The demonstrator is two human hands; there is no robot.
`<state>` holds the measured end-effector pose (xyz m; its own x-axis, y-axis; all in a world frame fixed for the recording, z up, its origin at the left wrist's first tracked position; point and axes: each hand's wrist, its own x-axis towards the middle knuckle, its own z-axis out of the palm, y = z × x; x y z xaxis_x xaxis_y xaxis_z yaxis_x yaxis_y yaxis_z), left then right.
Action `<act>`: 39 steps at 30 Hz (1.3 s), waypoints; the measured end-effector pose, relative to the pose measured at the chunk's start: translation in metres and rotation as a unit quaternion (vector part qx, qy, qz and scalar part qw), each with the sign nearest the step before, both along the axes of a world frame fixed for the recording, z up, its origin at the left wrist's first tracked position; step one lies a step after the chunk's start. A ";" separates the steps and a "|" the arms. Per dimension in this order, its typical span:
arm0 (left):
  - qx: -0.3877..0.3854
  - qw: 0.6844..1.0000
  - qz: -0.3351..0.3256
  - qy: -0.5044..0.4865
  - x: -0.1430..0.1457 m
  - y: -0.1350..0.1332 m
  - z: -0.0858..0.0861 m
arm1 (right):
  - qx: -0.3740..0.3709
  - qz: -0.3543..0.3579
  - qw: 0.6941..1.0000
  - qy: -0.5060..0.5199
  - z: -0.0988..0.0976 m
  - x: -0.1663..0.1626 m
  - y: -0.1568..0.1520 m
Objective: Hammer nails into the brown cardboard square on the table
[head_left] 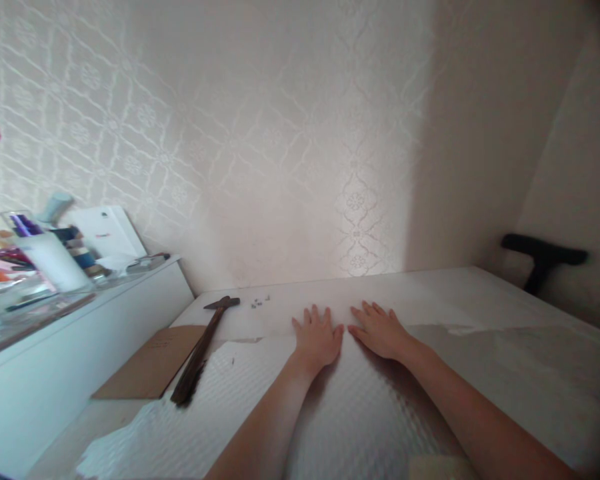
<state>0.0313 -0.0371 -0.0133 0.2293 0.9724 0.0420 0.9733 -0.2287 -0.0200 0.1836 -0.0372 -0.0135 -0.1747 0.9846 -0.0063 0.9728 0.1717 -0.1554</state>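
Observation:
My left hand lies flat with its fingers spread, near the upper edge of a white textured sheet. Close beside it, my right hand also rests flat, fingers stretched towards the wall. Neither hand holds anything. Left of them lies a hammer with a dark metal head and a wooden handle, partly over a brown cardboard piece. Several small metal bits, too small to name, are scattered right of the hammer head. The table under everything is white.
On the left, a higher white cabinet carries bottles, a white box and other small items. A patterned wall closes off the back. A black T-shaped object stands beyond the table's right edge. A yellowish patch shows at the bottom.

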 end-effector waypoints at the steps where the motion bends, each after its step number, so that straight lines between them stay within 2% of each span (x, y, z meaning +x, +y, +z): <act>1: -0.001 1.000 0.001 0.000 0.000 0.000 0.000 | 0.001 0.000 1.000 0.001 0.000 0.000 0.000; 39: -0.010 1.000 0.002 0.006 0.001 -0.001 0.002 | -0.006 0.007 1.000 0.004 0.001 0.000 -0.002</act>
<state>0.0318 -0.0379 -0.0112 0.2255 0.9740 0.0197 0.9740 -0.2249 -0.0282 0.1835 -0.0391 -0.0121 -0.1887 0.9819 -0.0174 0.9691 0.1833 -0.1652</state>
